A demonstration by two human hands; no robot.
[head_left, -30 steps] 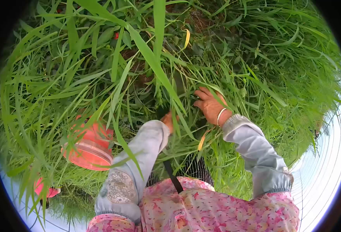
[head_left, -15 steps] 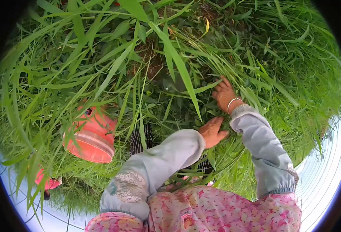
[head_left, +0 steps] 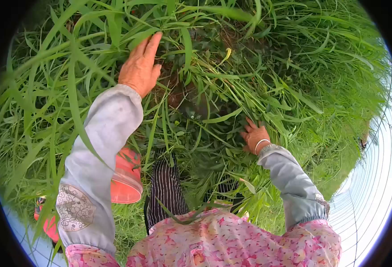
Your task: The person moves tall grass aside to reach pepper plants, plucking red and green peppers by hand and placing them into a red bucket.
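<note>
**Both hands in the tall grass, nothing picked up**

We see the left hand [head_left: 140,62] stretched far forward, flat, with the fingers straight and close together. It presses the long grass [head_left: 294,80] aside and holds nothing. The right hand [head_left: 254,135], with a thin bracelet [head_left: 262,143] at the wrist, sits lower and nearer the body. Its fingers are spread among the blades with the tips partly buried, and we see nothing gripped in it.

Between the two hands the grass is parted over a dark pocket of low leafy plants and soil [head_left: 191,102]. That gap is where the work sits. As far as we can judge, the clump has been opened up but nothing has been pulled or lifted out: both hands are bare and no loose stems lie in view. The grass around the opening stands thick and uncut.

A red bucket [head_left: 126,178] rests in the grass just beside the left forearm and partly behind the grey sleeve [head_left: 100,147]. We cannot see what is inside it. A second red object [head_left: 49,224] shows at the lower left edge, too hidden to name.

We find no readable writing. The left sleeve carries a round patterned patch [head_left: 74,207] with no legible letters. The floral apron [head_left: 231,244] and striped trousers [head_left: 165,187] bear no label.
</note>
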